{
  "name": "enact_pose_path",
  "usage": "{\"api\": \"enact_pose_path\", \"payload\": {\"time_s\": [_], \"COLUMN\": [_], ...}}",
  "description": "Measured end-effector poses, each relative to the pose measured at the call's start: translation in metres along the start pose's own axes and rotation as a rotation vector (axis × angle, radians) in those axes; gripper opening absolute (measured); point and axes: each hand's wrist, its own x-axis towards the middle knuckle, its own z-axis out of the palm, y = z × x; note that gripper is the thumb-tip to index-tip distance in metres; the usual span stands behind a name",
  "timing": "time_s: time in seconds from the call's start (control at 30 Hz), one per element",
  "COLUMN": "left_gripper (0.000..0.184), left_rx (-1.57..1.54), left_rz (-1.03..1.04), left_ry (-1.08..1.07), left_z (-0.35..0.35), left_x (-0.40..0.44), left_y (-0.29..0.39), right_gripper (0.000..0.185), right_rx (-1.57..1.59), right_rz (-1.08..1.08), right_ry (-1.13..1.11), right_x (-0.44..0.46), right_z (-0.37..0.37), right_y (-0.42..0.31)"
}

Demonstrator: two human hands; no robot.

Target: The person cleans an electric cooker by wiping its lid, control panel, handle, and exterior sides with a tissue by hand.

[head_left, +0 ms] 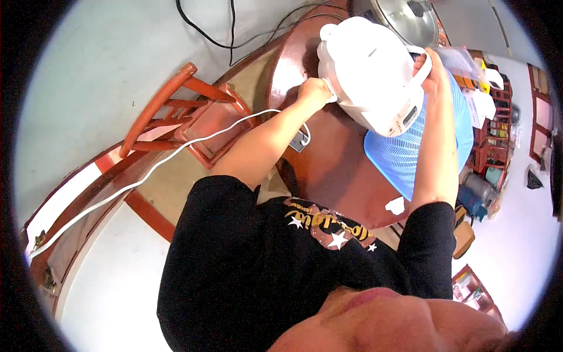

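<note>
A white rice cooker (369,70) is tilted above the round reddish-brown table (328,158), its small control panel facing down and to the right. My right hand (433,73) is wrapped round the cooker's white carrying handle (421,73). On the other side my left hand (315,92) is closed at the cooker's edge, against a small white part there; its fingertips are partly hidden. Beside and below the cooker sits a blue perforated plastic basket or cover (394,155). Near my left forearm, a grey power strip (299,142) lies by the table's edge with a white cord (170,155).
A red wooden chair (205,126) stands at the left by the wall. Behind the cooker is a pot with a glass lid (407,20). White scrap (395,205) lies at the table's near edge. A red rack (495,138) with several goods stands at the right.
</note>
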Motion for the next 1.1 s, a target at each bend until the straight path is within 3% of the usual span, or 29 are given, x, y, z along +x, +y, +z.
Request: {"api": "enact_pose_path", "payload": {"time_s": [0.03, 0.1, 0.13, 0.17, 0.23, 0.27, 0.33, 0.37, 0.43, 0.53, 0.63, 0.67, 0.73, 0.83, 1.1], "left_gripper": [0.011, 0.015, 0.025, 0.027, 0.026, 0.023, 0.022, 0.021, 0.019, 0.017, 0.015, 0.015, 0.013, 0.012, 0.014], "left_rx": [-0.005, -0.188, -0.171, -0.211, -0.27, -0.235, -0.125, -0.011, -0.001, 0.193, 0.354, 0.36, 0.44, 0.529, 0.426], "left_rz": [0.002, 0.166, 0.142, 0.169, 0.362, 0.403, 0.496, 0.578, 0.56, 0.729, 0.626, 0.632, 0.578, 0.669, 0.565], "left_ry": [0.01, 0.279, 0.305, 0.357, 0.504, 0.48, 0.346, 0.22, 0.132, 0.19, 0.122, 0.116, -0.005, 0.026, -0.051], "left_z": [-0.006, -0.016, -0.035, -0.055, -0.074, -0.085, -0.087, -0.089, -0.096, -0.097, -0.106, -0.109, -0.116, -0.111, -0.08], "left_x": [0.005, 0.018, 0.012, 0.007, 0.02, 0.021, 0.03, 0.034, 0.029, 0.039, 0.048, 0.053, 0.069, 0.094, 0.145], "left_y": [-0.004, -0.011, 0.01, 0.033, 0.045, 0.055, 0.057, 0.059, 0.072, 0.076, 0.094, 0.101, 0.112, 0.125, 0.169], "right_gripper": [0.02, 0.025, 0.029, 0.032, 0.026, 0.026, 0.028, 0.028, 0.031, 0.035, 0.036, 0.04, 0.04, 0.039, 0.039], "right_rx": [-0.012, -0.013, -0.078, -0.061, 0.056, 0.058, -0.78, -0.774, -1.487, -1.555, -1.404, -1.453, -1.453, -1.458, -1.434], "right_rz": [-0.009, -0.003, 0.012, -0.129, -0.214, -0.223, -0.756, -0.76, -1.189, -1.14, -1.283, -1.175, -1.192, -1.22, -1.255], "right_ry": [0.034, -0.018, -0.117, 0.104, 0.115, 0.121, 0.249, 0.256, 0.358, 0.358, 0.339, 0.332, 0.343, 0.357, 0.4], "right_x": [-0.004, -0.003, 0.002, -0.038, -0.044, -0.036, -0.018, -0.031, -0.072, -0.081, -0.071, -0.073, -0.073, -0.083, -0.084], "right_z": [0.003, -0.004, -0.017, 0.025, 0.021, 0.002, -0.034, -0.023, 0.03, 0.066, 0.07, 0.068, 0.068, 0.074, 0.081], "right_y": [-0.002, -0.002, -0.002, 0.011, 0.031, 0.05, 0.087, 0.091, 0.102, 0.103, 0.118, 0.12, 0.123, 0.124, 0.126]}}
